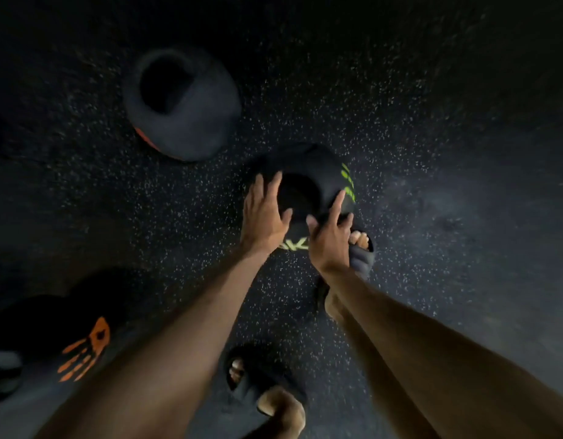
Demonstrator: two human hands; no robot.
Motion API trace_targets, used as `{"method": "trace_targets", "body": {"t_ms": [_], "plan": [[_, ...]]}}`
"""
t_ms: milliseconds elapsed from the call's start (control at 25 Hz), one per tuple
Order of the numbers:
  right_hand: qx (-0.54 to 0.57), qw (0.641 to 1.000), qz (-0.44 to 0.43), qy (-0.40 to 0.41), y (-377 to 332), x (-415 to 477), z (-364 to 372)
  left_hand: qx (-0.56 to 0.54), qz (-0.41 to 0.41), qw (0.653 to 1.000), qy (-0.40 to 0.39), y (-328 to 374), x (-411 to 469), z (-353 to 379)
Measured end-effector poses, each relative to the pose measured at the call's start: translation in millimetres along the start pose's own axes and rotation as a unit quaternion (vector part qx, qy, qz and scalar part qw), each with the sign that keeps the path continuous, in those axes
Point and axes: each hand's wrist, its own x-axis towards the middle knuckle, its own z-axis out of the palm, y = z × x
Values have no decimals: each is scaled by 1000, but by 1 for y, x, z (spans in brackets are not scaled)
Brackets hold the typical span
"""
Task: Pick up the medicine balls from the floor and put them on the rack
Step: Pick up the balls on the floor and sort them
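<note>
A black medicine ball with green markings (308,182) lies on the dark speckled floor (416,172) in the middle of the view. My left hand (264,213) lies on its left side with straight fingers. My right hand (331,236) touches its near right side, fingers spread. A second black ball with an orange patch (182,112) sits on the floor to the upper left. A third black ball with orange print (52,331) lies at the lower left. No rack is in view.
My feet in dark slides stand close by, one (362,251) just right of the green-marked ball, the other (258,378) at the bottom centre. The scene is dim and the floor's edges fade into darkness.
</note>
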Motion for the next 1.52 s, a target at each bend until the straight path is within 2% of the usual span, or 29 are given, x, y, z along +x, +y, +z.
{"method": "trace_targets", "body": {"t_ms": [80,120,240,320,480,640,760,800,880,960,1120,1200,1280,1320,1400,1520], "plan": [[32,998,51,13,-29,54,-32,-8,-43,999,-22,9,4,5],[41,998,48,11,-46,81,-51,3,-46,999,-22,18,9,6],[56,998,-25,13,-77,133,-102,2,-35,999,-29,65,40,6],[69,996,-52,12,-87,150,-124,44,-20,998,-35,94,68,7],[29,998,-50,10,-98,171,-134,79,-11,997,-17,122,156,-25],[2,996,-37,-82,-127,197,-127,13,-161,987,-25,112,268,-98],[-3,990,-89,-109,-180,216,-119,12,-115,993,35,104,287,-122],[-10,990,-89,-106,-204,226,-115,-11,-112,992,51,107,292,-127],[4,994,-25,-108,-259,245,-102,-90,-168,979,70,110,297,-137],[20,996,-1,-89,-310,276,-98,-132,-191,972,44,123,303,-145],[-20,994,-88,-55,-380,358,-134,-213,-265,940,-7,141,329,-156],[-70,991,-96,-56,-397,389,-158,-226,-263,938,-17,158,359,-172],[-113,986,-113,-55,-401,402,-175,-275,-202,939,43,189,391,-188],[-142,980,-123,-73,-401,404,-179,-275,-167,946,46,204,401,-189],[-194,966,-132,-108,-397,406,-178,-298,-152,940,70,233,408,-197],[-192,965,-140,-110,-423,452,-178,-255,-129,934,216,242,436,-225]]}}
